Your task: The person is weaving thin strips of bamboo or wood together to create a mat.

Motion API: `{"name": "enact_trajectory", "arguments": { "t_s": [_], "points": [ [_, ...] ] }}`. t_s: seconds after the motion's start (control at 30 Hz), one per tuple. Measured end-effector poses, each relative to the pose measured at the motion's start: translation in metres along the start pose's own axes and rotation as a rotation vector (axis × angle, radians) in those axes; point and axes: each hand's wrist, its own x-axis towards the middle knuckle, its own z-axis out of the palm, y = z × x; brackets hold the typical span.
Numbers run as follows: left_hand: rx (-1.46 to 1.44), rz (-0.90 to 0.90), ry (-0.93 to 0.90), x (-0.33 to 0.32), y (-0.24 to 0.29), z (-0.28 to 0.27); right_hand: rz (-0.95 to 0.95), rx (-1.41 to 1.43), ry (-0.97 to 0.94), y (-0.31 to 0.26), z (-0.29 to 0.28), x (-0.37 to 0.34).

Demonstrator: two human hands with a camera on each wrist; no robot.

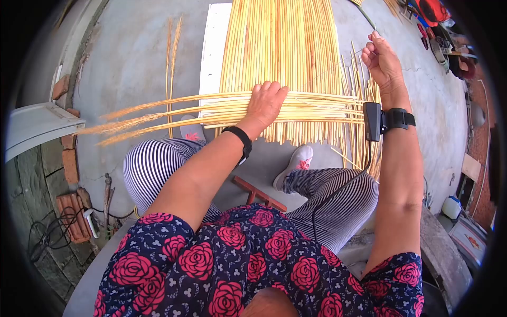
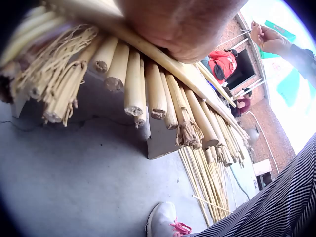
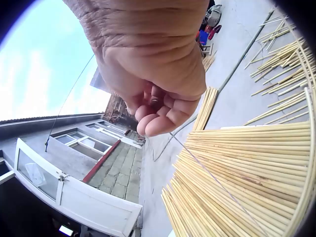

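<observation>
Several long pale stalks (image 1: 317, 109), feathery at their left ends, lie crosswise over a flat row of straight reeds (image 1: 280, 47). My left hand (image 1: 265, 104) bears down on these cross stalks, its fingers bent over the uppermost one. Under that hand, the left wrist view shows the cut reed ends (image 2: 132, 94), some frayed. Up at the right, my right hand (image 1: 384, 59) is raised with curled fingers, pinching a thin string (image 3: 212, 173). The string runs from those fingers down across the reeds. In the right wrist view the right hand (image 3: 153, 84) hides part of its grip.
A white board (image 1: 215, 47) lies under the reeds' left side. Loose stalks (image 1: 362, 153) lie on the floor at the right, and two feathery stalks (image 1: 171, 68) at the left. A red stool frame (image 1: 259, 194) stands between my legs.
</observation>
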Motion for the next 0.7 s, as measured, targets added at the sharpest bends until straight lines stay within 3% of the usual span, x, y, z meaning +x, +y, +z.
{"name": "enact_trajectory", "arguments": {
  "t_s": [0.1, 0.23, 0.37, 0.5, 0.57, 0.63, 0.7],
  "points": [
    [-0.010, -0.038, -0.038, 0.000, 0.001, 0.000, 0.071, -0.167, -0.015, 0.002, -0.028, -0.017],
    [0.011, -0.055, -0.065, 0.001, 0.002, 0.003, 0.106, 0.042, 0.093, 0.037, -0.054, -0.058],
    [0.028, -0.059, -0.083, 0.001, 0.002, 0.002, 0.158, -0.200, -0.107, 0.056, -0.010, -0.077],
    [0.029, -0.068, -0.073, 0.003, 0.002, 0.001, -0.035, -0.296, -0.218, 0.078, 0.070, -0.070],
    [0.037, -0.075, -0.076, 0.005, 0.005, 0.001, -0.138, -0.578, -0.216, 0.116, 0.091, -0.054],
    [0.065, -0.093, -0.095, 0.006, 0.008, -0.002, -0.135, -0.703, -0.258, 0.114, 0.118, -0.057],
    [0.058, -0.098, -0.093, 0.006, 0.008, -0.004, -0.639, -1.011, -0.188, 0.133, 0.129, -0.052]
  ]
}}
